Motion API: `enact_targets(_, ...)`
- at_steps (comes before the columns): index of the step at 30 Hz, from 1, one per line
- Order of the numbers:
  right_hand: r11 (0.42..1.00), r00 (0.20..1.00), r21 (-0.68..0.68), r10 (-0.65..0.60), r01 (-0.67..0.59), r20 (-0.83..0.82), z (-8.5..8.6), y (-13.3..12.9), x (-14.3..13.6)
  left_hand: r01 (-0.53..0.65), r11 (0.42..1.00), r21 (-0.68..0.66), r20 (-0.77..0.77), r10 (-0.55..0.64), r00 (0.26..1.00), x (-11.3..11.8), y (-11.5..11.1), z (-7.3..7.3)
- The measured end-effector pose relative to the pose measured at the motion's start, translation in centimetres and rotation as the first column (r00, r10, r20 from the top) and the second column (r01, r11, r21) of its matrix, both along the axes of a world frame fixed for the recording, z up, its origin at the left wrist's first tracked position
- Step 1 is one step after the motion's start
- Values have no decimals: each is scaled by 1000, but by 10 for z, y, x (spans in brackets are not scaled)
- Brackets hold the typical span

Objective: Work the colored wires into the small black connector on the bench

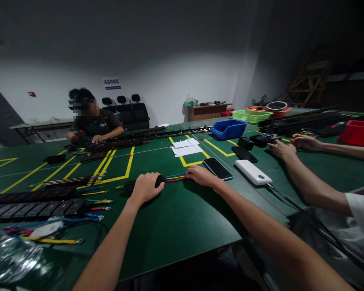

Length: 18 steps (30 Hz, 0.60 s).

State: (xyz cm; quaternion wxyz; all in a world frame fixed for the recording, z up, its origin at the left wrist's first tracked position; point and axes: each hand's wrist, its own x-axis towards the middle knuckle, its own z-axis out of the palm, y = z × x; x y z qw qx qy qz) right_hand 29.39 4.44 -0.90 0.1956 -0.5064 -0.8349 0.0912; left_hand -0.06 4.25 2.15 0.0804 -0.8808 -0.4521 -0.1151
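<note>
Wrapped over a black plastic housing (130,187), my left hand (147,188) presses it to the green table (170,218). Blue, yellow and red wires (174,177) run out of the housing to the right. Their far ends are pinched in the fingers of my right hand (198,175), which hides the tips. A short green-yellow wire end (119,188) sticks out at the housing's left side. A phone (218,168) lies just beyond my right hand.
Rows of black modules (39,210) with lugged wires lie at left, near a clear plastic bag (12,258). A white power bank (253,172), papers (186,147) and a blue bin (228,129) are at right. A co-worker's hands (283,148) work at far right; another person (94,121) sits opposite.
</note>
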Motion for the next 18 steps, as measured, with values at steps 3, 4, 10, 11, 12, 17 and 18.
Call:
enact_targets(3,1000,1000,7,-2,2,-7,-2,2,1,4,1000,-10,-3,-4,1000,0,-2,1)
enact_targets(4,1000,1000,8,1,0,-7,-3,2,1,5,1000,-13,-4,-5,1000,0,-2,1)
enact_targets(10,1000,1000,6,19,-19,8,-2,2,1,20,1000,-20,-3,-20,1000,-1,-3,1)
enact_targets(11,1000,1000,9,13,-13,9,-1,2,1,22,1000,-21,-4,-22,1000,-1,-3,1)
enact_targets(12,1000,1000,12,8,-8,12,-1,1,1,26,999,-21,-4,-26,1000,-2,-3,1)
enact_targets(17,1000,999,11,6,-6,51,2,0,2,67,998,-4,1,-67,998,-3,-4,1)
enact_targets(18,1000,998,6,0,-1,58,2,0,2,76,997,-1,4,-76,997,-3,-4,0)
